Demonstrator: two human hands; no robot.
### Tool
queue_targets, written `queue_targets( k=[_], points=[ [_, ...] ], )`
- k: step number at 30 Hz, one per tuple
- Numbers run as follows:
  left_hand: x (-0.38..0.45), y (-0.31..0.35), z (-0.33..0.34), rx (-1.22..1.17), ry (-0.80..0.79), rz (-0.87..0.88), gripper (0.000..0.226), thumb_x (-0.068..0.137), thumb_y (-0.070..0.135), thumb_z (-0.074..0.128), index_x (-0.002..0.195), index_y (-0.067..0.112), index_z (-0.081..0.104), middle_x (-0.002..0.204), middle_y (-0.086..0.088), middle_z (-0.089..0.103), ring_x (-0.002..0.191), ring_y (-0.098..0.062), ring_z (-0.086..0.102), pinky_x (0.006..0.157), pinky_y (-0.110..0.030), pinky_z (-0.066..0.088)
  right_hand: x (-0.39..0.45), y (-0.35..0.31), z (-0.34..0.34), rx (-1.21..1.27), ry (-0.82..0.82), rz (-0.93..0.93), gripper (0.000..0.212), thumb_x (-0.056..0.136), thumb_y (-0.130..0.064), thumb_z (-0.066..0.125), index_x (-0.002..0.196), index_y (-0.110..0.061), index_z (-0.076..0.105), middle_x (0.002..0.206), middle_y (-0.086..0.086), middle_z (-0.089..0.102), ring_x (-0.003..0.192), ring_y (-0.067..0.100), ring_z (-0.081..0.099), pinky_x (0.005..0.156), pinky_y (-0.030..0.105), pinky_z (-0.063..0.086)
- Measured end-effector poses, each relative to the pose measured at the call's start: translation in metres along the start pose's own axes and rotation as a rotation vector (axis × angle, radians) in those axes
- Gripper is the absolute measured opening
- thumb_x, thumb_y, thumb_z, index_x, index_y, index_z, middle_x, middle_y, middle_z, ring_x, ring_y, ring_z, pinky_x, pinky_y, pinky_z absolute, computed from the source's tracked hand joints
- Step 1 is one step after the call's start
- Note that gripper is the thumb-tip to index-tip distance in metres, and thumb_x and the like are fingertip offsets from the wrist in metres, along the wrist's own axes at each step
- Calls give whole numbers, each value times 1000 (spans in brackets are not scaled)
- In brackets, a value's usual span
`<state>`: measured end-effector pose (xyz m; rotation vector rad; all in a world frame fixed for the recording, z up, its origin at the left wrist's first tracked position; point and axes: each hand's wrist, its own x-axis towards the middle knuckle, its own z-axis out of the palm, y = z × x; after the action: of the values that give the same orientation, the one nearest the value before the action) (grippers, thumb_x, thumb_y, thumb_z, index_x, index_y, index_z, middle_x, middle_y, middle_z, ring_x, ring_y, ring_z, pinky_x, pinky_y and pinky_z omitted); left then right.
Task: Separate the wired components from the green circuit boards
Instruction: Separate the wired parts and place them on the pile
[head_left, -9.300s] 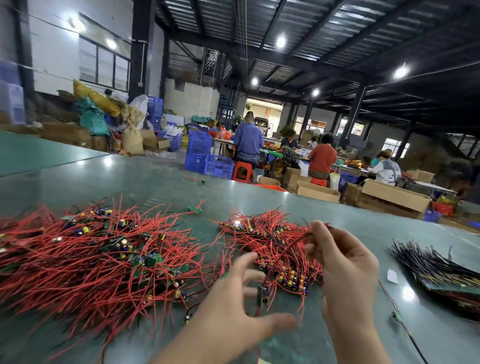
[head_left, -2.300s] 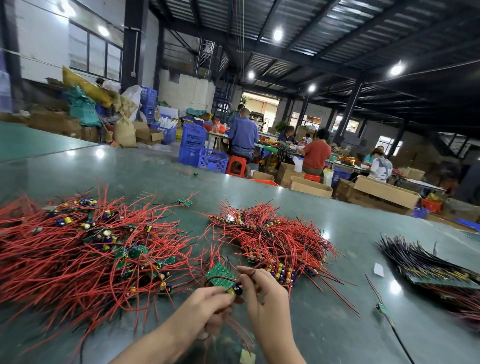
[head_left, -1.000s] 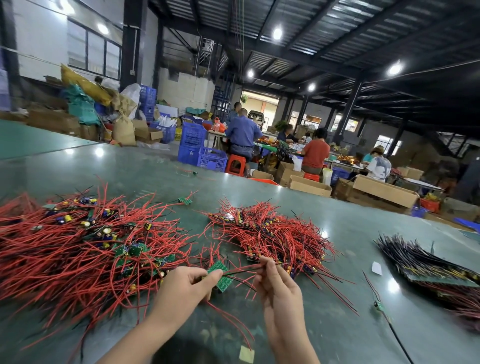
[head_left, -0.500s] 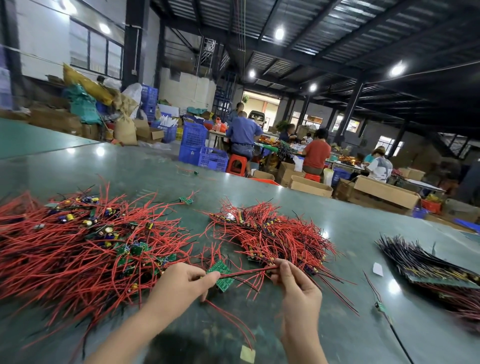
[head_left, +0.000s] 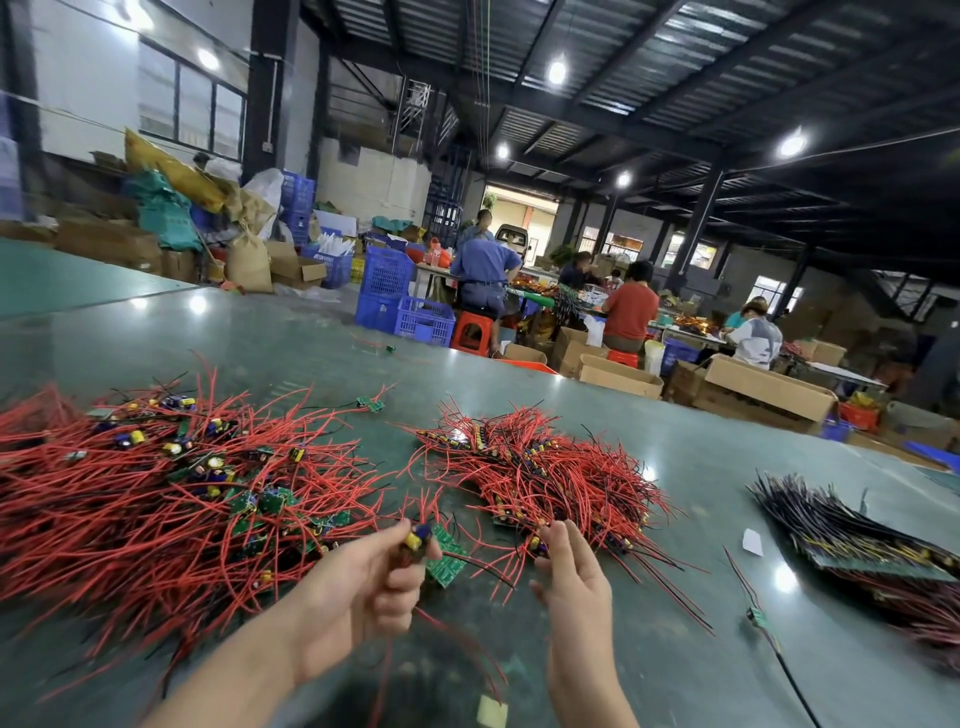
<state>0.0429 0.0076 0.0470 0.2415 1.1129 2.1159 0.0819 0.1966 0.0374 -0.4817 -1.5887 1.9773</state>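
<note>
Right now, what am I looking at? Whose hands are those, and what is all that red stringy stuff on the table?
A person wears a camera on their head, so you see their own two hands from above. The left hand pinches a small yellow and blue part joined to a green circuit board. The right hand holds nothing, its fingers loose. On the green table lie a big pile of red wires, a smaller red pile and a dark bundle. Other workers sit far behind.

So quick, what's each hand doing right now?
Left hand: pinching a small wired part.
Right hand: open, holding nothing.
</note>
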Motion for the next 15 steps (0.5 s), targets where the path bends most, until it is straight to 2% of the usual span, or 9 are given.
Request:
queue_targets(
  k=[1,2,4,6,8,10,12,15],
  points=[
    [2,0,-2,-89,1,64,37,84,34,49,85,5,72,61,-3,47,48,-13,43,45,-23,43,-4,0,2,-39,19,-40,26,92,-26,56,118,-25,57,114,-4,63,107,13,57,98,36,45],
    [4,0,-3,-140,10,141,35,84,31,51,89,6,74,70,-5,57,58,-16,54,57,-27,53,-9,-1,5,-69,45,-108,18,93,-24,56,110,-29,58,112,-7,62,107,11,56,97,32,44],
    [8,-2,-4,-161,59,293,26,80,23,55,88,11,77,83,-5,66,79,-18,60,82,-34,51,-18,-1,10,-200,109,-308,18,92,-19,56,97,-35,61,102,-16,62,103,9,55,87,25,42],
    [10,-4,-4,-161,140,390,22,75,16,57,80,15,78,77,1,65,78,-15,54,86,-32,44,-23,1,12,-313,129,-462,22,91,-15,57,93,-36,64,92,-20,61,101,12,51,86,30,40],
    [11,-7,-5,-146,146,426,25,74,13,58,90,14,77,72,0,59,74,-13,52,84,-31,45,-29,1,13,-304,58,-523,24,91,-9,56,87,-29,68,88,-17,64,92,11,55,83,28,41],
    [10,-10,-6,-124,124,456,30,73,10,61,100,10,73,75,-5,60,73,-13,58,81,-31,49,-35,-1,17,-197,-101,-441,26,92,-14,55,74,-19,72,72,-1,67,68,9,59,64,19,43],
    [8,-14,-3,-38,109,507,31,68,16,72,99,14,74,85,-7,68,79,-13,63,79,-28,51,-41,-3,23,-149,-260,-288,37,87,-29,50,64,-10,73,56,8,64,49,9,52,47,16,36],
    [7,-18,0,201,125,582,38,61,25,82,98,24,74,95,-3,73,88,-9,65,74,-17,52,-45,-2,29,-162,-427,-132,42,96,-28,50,68,-13,76,55,6,66,42,8,48,43,14,33]
  ],
)
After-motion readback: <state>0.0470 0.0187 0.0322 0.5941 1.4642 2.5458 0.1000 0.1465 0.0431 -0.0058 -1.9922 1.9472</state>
